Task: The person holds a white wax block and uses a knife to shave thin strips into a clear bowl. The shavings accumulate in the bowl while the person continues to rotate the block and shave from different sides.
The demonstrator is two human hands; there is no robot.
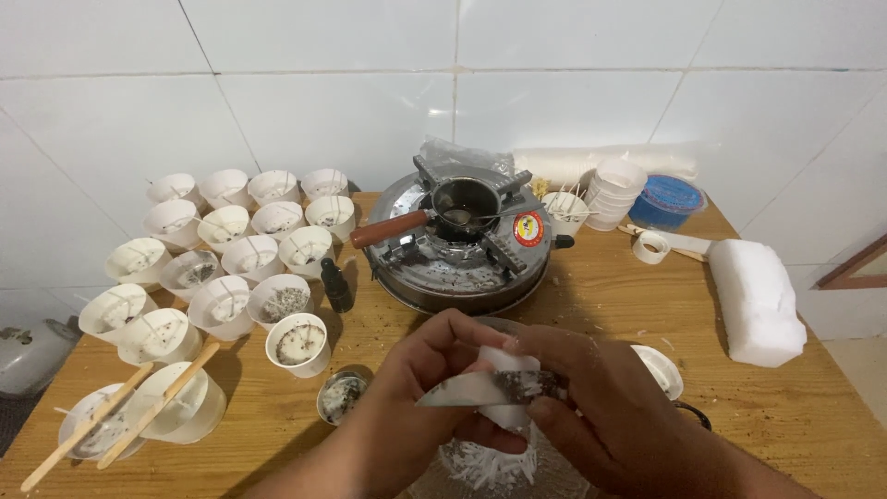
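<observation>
White wax chunk [504, 388] sits pinched in the left hand [420, 388]. Right hand [601, 416] grips a knife [490, 388] across it; stove [457, 245] at 12 o'clock.

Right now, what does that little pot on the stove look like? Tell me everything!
The small pot is dark metal, round and open on top, with a reddish-brown wooden handle sticking out to the left. It sits upright in the middle of the round silver stove, resting on the stove's dark metal prongs. A little shiny liquid seems to lie inside. No hand touches it.
</observation>
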